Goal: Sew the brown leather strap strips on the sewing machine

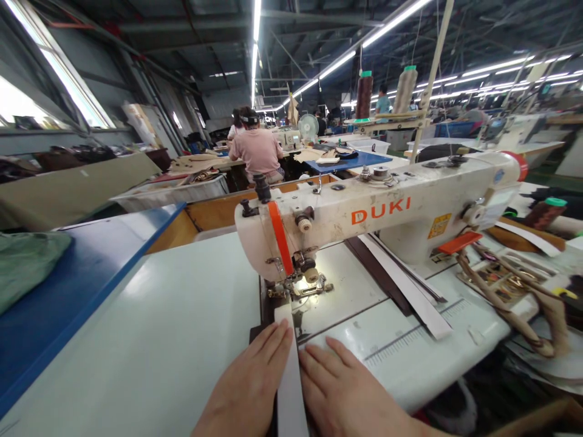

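A white strip [288, 376] lies on a dark strip and runs from the table's front edge up under the presser foot [304, 285] of a white DUKI sewing machine [378, 212]. My left hand [250, 388] rests flat on the left side of the strip, fingers stretched out and together. My right hand [346, 388] lies flat on its right side, fingers pointing at the needle. Neither hand grips anything.
More white and dark strips [405, 285] lie behind the needle on the pale table [159, 328]. Tan straps and small parts [510, 291] sit at the right. A blue board [68, 285] with green cloth is at the left. Another person [257, 149] sits at a bench far ahead.
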`<state>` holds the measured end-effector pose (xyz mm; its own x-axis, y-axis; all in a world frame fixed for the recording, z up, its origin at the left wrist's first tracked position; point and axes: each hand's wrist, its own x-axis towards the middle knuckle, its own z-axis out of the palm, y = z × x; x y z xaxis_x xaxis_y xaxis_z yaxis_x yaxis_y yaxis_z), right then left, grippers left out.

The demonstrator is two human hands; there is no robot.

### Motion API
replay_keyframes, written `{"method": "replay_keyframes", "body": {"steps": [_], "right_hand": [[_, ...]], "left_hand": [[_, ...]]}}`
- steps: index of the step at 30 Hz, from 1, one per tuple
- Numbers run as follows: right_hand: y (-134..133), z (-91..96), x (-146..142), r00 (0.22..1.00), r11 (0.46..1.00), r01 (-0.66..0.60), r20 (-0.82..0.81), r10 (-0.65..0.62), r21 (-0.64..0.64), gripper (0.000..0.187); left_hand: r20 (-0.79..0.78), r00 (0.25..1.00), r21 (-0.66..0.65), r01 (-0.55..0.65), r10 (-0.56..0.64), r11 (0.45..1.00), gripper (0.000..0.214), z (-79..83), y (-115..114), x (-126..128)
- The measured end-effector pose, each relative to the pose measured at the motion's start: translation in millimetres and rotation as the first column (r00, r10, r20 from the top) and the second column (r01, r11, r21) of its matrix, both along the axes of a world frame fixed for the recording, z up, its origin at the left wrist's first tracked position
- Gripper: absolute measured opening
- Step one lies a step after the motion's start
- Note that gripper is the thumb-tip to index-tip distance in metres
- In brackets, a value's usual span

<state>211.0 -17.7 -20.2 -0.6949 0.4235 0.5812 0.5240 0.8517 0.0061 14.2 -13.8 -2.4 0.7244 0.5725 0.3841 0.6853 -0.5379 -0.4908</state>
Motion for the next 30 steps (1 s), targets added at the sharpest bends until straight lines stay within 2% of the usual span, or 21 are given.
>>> {"method": "replay_keyframes", "body": {"steps": [2, 5, 7, 10, 12, 14, 20, 26, 30], "right_hand": [[2, 6.8, -1, 0.998, 0.993, 0.06, 0.015, -0.059, -0.104, 0.029], [7, 14.9, -4, 0.994, 0.977, 0.107, 0.002, -0.108, -0.185, 0.014], [10, 19.3, -5, 0.996, 0.98, 0.09, -0.002, -0.092, -0.175, 0.007], [16, 24.7, -3, 0.998, 0.988, -0.049, 0.024, 0.054, -0.149, 0.003], [20, 26.9, -1, 0.986, 0.979, -0.145, 0.058, 0.154, -0.145, 0.009], [24, 27.6, 1, 0.975, 0.973, -0.19, 0.089, 0.203, -0.134, 0.014], [34, 24.4, -1, 0.958, 0.963, -0.255, 0.114, 0.264, -0.087, 0.015], [47, 24.1, 1, 0.954, 0.961, -0.27, 0.116, 0.275, -0.06, 0.02], [59, 25.9, 3, 0.956, 0.965, -0.255, 0.135, 0.261, -0.058, 0.022]], "left_hand": [[-0.016, 1.0, -0.016, 0.004, -0.004, 1.0, 0.049, 2.8, 1, 1], [0.004, 1.0, -0.044, -0.005, 0.005, 0.999, 0.05, 6.7, 1, 3], [0.023, 1.0, -0.071, -0.003, 0.005, 0.997, 0.049, 8.3, 0, 3], [0.026, 0.999, -0.122, -0.023, 0.026, 0.992, 0.049, 10.3, -1, 3], [0.029, 0.998, -0.15, -0.055, 0.06, 0.987, 0.049, 12.4, -3, 5], [0.027, 0.997, -0.137, -0.066, 0.07, 0.988, 0.047, 15.3, -4, 8], [0.037, 0.999, -0.049, 0.008, -0.006, 0.999, 0.045, 20.6, -6, 17], [0.022, 1.0, -0.056, -0.011, 0.013, 0.998, 0.045, 7.5, 8, 11], [0.073, 0.997, -0.047, -0.024, 0.028, 0.999, 0.044, 2.1, 21, 13]]}}
